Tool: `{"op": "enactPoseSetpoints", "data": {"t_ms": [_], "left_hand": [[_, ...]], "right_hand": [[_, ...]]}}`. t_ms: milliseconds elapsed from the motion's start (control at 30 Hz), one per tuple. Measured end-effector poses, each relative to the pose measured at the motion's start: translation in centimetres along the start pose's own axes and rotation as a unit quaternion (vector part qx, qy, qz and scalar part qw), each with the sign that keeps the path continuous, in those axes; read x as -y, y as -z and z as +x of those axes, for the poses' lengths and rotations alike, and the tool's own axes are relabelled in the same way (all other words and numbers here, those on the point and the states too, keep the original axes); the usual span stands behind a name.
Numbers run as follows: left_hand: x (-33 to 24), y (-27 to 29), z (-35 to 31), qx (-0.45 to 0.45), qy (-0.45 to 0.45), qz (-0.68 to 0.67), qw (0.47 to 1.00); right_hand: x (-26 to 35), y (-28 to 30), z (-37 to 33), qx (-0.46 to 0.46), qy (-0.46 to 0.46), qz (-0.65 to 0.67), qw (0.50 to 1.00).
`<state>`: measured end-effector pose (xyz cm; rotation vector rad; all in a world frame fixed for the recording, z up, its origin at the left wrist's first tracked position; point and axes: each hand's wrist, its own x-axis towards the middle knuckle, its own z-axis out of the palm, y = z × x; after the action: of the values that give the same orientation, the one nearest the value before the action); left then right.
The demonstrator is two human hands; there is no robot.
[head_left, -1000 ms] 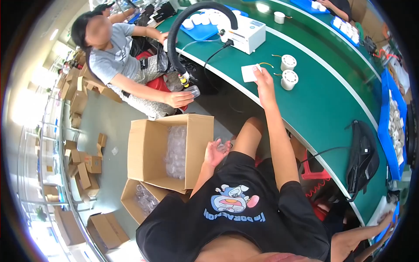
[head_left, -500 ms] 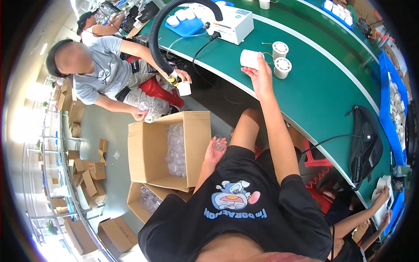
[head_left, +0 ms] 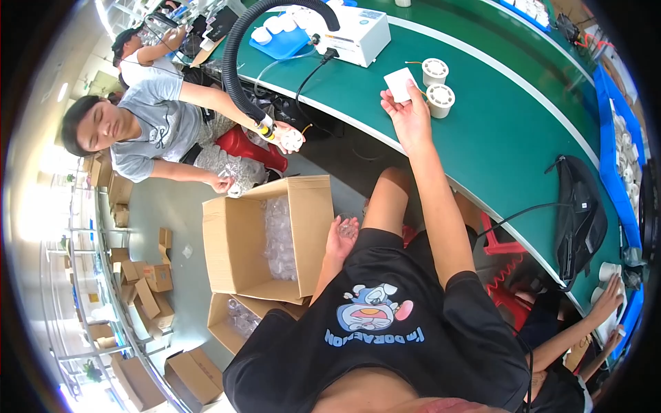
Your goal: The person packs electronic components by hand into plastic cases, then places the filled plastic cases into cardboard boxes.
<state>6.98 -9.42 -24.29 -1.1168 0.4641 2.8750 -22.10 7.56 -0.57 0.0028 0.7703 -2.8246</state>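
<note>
My right hand (head_left: 407,118) is raised over the near edge of the green table, fingers closed round a white cylindrical housing (head_left: 399,84) held tilted, its smooth side in view. Just right of it, two similar white housings (head_left: 435,71) stand upright on the table, slotted round ends up, and a thin yellowish wire shows beside them. Low by my thigh, my left hand (head_left: 337,246) is palm up with curled fingers, holding a small clear plastic piece (head_left: 346,230) whose exact shape I cannot make out.
An open carton (head_left: 313,234) of clear plastic pieces stands left of my left hand, a second carton (head_left: 219,323) below it. A co-worker (head_left: 155,113) sits left under a black hose (head_left: 231,65). A white box-shaped machine (head_left: 358,41) and a black bag (head_left: 575,220) lie on the table (head_left: 502,151).
My right hand has tipped the white housing so it leans more steeply. My left hand stays nearly still. The left co-worker's held part now shows its slotted end.
</note>
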Motion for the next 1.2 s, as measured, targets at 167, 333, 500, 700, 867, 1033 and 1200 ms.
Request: {"op": "enactPoseSetpoints", "data": {"t_ms": [167, 333, 500, 700, 867, 1033, 1200], "left_hand": [[-0.3, -1.4, -0.5, -0.018, -0.003, 0.006, 1.000], [-0.9, -8.0, -4.6, 0.091, -0.026, 0.266, 0.959], [-0.3, -16.3, -8.2, 0.164, -0.031, 0.397, 0.902], [1.5, -22.3, -9.2, 0.317, -0.034, 0.432, 0.844], [2.8, -22.8, -8.5, 0.279, -0.013, 0.491, 0.825], [2.9, -18.7, -6.5, 0.222, -0.023, 0.511, 0.830], [-0.5, -14.4, -6.7, 0.120, -0.017, 0.461, 0.879]], "right_hand": [[0.5, -0.2, -3.1, 0.018, -0.028, 0.088, 0.996], [5.8, -3.9, -11.0, 0.062, -0.006, 0.083, 0.995], [8.5, -4.8, -17.2, 0.015, 0.079, -0.039, 0.996], [10.6, -3.2, -19.5, -0.004, 0.109, -0.102, 0.989], [10.4, -2.5, -19.6, -0.007, 0.099, -0.062, 0.993], [8.1, -2.2, -18.2, 0.003, 0.018, -0.003, 1.000], [1.7, -3.4, -14.7, 0.042, -0.087, -0.017, 0.995]]}}
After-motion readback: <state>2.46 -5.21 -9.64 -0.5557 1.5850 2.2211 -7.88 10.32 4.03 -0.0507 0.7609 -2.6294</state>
